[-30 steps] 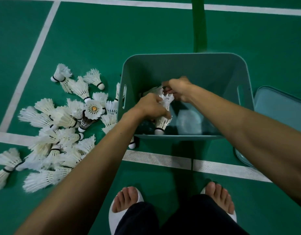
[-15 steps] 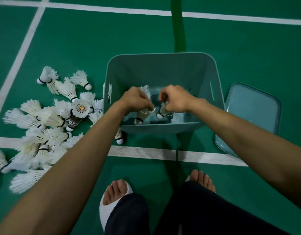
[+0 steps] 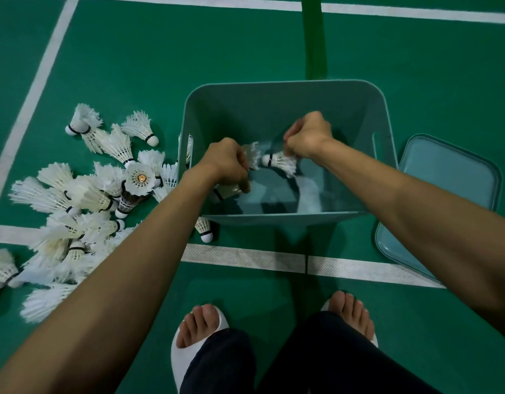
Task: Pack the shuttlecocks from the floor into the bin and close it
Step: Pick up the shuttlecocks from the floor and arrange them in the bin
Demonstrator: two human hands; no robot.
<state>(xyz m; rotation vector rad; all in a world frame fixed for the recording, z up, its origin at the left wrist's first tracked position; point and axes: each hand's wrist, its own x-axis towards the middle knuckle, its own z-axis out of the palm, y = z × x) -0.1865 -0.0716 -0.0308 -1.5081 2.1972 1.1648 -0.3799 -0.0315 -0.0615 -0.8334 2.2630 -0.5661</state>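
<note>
A teal plastic bin (image 3: 274, 109) stands open on the green court floor. Both my hands are inside its mouth. My left hand (image 3: 227, 164) grips a white shuttlecock (image 3: 225, 191), feathers poking out above the fist and the cork end below. My right hand (image 3: 306, 136) holds another shuttlecock (image 3: 279, 162) by its feathers, cork pointing left. The bin's floor is glossy with pale reflections. A pile of several white shuttlecocks (image 3: 83, 200) lies on the floor left of the bin. The bin's lid (image 3: 450, 180) lies flat on the floor to the right.
One stray shuttlecock (image 3: 204, 228) lies against the bin's near left corner. White court lines (image 3: 245, 255) run across the floor in front of the bin. My feet in white slippers (image 3: 200, 331) stand just behind that line.
Both hands have sunk lower into the bin with their shuttlecocks. The right hand's shuttlecock has turned sideways. The camera view shifted slightly.
</note>
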